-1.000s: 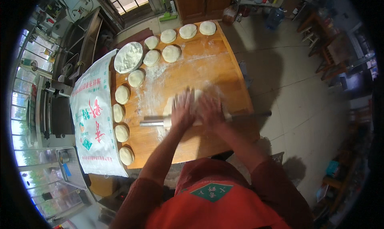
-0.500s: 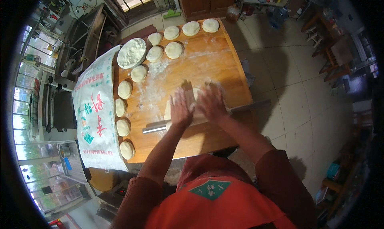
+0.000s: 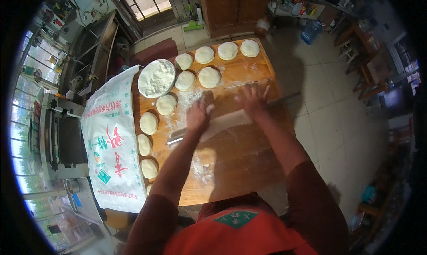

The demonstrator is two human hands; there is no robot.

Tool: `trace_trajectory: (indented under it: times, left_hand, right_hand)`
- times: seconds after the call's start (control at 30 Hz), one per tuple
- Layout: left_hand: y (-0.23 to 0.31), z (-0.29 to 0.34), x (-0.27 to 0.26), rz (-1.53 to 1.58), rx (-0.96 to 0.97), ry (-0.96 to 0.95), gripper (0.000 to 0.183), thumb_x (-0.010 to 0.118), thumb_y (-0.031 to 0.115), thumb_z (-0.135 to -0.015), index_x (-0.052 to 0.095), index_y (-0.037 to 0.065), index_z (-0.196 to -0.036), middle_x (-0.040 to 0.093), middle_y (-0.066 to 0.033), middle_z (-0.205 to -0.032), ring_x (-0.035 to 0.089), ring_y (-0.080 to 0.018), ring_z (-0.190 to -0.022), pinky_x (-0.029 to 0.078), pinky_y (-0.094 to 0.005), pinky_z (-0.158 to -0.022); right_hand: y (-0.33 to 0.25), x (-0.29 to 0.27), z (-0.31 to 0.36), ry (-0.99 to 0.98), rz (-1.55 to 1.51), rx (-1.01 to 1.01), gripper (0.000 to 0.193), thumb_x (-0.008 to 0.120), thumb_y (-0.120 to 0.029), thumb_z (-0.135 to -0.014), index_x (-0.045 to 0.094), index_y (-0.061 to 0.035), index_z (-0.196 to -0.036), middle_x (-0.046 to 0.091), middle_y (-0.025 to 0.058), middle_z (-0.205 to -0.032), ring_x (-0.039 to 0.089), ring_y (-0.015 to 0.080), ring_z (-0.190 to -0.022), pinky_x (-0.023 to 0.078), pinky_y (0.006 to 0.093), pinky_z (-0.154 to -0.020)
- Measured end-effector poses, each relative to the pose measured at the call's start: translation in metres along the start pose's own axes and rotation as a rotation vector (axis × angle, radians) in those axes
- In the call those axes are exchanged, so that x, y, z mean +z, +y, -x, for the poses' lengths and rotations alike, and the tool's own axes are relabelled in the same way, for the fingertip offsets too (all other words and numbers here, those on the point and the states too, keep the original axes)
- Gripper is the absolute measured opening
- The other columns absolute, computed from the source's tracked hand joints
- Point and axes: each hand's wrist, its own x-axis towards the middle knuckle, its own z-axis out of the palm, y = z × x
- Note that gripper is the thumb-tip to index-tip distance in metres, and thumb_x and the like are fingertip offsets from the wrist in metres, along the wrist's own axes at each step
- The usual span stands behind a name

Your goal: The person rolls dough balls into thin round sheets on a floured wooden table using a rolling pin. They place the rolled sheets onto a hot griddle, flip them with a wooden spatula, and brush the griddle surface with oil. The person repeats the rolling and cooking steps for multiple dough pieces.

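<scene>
A floured rolling pin (image 3: 176, 139) with a shiny left end lies at a slant across the wooden board, its right end farther away. Around its middle runs a pale sheet of dough (image 3: 229, 122), apparently wrapped on it. My left hand (image 3: 199, 116) rests over the left part of the pin, fingers loosely bent forward and slightly blurred. Farther right, my right hand (image 3: 253, 103) lies over the pin with its fingers spread. Neither hand grips anything that I can see. Round dough pieces, such as the flat disc (image 3: 209, 77), line the board's far and left sides.
A bowl of flour (image 3: 156, 78) stands at the board's far left corner. A printed white sack (image 3: 113, 143) drapes over the left side. Loose flour dusts the wooden board (image 3: 240, 170). Beyond it are a tiled floor (image 3: 320, 117), a wooden cabinet (image 3: 238, 12) and a blue water jug (image 3: 312, 31).
My hands have moved apart, the right one away from the left along the pin. The pin with its dough sits farther from me on the board. The view has shifted somewhat.
</scene>
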Motion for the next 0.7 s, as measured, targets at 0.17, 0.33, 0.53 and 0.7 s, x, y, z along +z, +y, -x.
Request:
trace_trajectory:
  times: [0.17,0.33,0.53,0.7]
  left_hand:
    - [-0.059,0.043,-0.046,0.003,-0.06,-0.135,0.056,0.054,0.047,-0.099,0.048,0.015,-0.145,0.067,-0.0197,-0.121,0.064,-0.0415,-0.109,0.052,-0.0514,-0.089]
    - [-0.001,0.246,-0.047,0.058,-0.412,-0.134,0.074,0.062,0.039,-0.095,0.031,0.009,-0.155,0.061,-0.0243,-0.118,0.06,-0.0431,-0.102,0.049,-0.0539,-0.084]
    - [0.166,0.346,0.005,0.234,0.1,-0.297,0.077,0.069,0.021,-0.09,0.031,0.008,-0.156,0.055,-0.0268,-0.129,0.054,-0.0447,-0.117,0.045,-0.0514,-0.1]
    - [0.244,0.334,0.054,0.915,0.016,-0.27,0.062,0.067,0.015,-0.093,0.04,0.004,-0.148,0.057,-0.0236,-0.13,0.06,-0.0388,-0.117,0.048,-0.0447,-0.103]
  right_hand:
    - [-0.05,-0.023,-0.038,-0.06,0.116,0.223,0.088,0.029,-0.074,-0.096,0.041,-0.0071,-0.152,0.039,0.0201,-0.156,0.031,0.0376,-0.147,-0.001,0.0613,-0.122]
    - [-0.107,0.0,0.038,-0.034,-0.035,-0.228,0.085,0.043,-0.07,-0.093,0.046,-0.0042,-0.147,0.045,0.0184,-0.15,0.031,0.0366,-0.146,0.01,0.0589,-0.121]
    - [-0.042,-0.011,0.118,0.207,-0.059,-0.142,0.073,0.067,-0.05,-0.088,0.049,-0.0066,-0.144,0.045,0.0138,-0.146,0.035,0.0357,-0.14,0.026,0.0555,-0.115]
    - [0.068,-0.011,0.183,0.16,-0.148,0.236,0.061,0.068,-0.036,-0.09,0.05,-0.0063,-0.141,0.051,0.0176,-0.138,0.046,0.0383,-0.13,0.039,0.0503,-0.108]
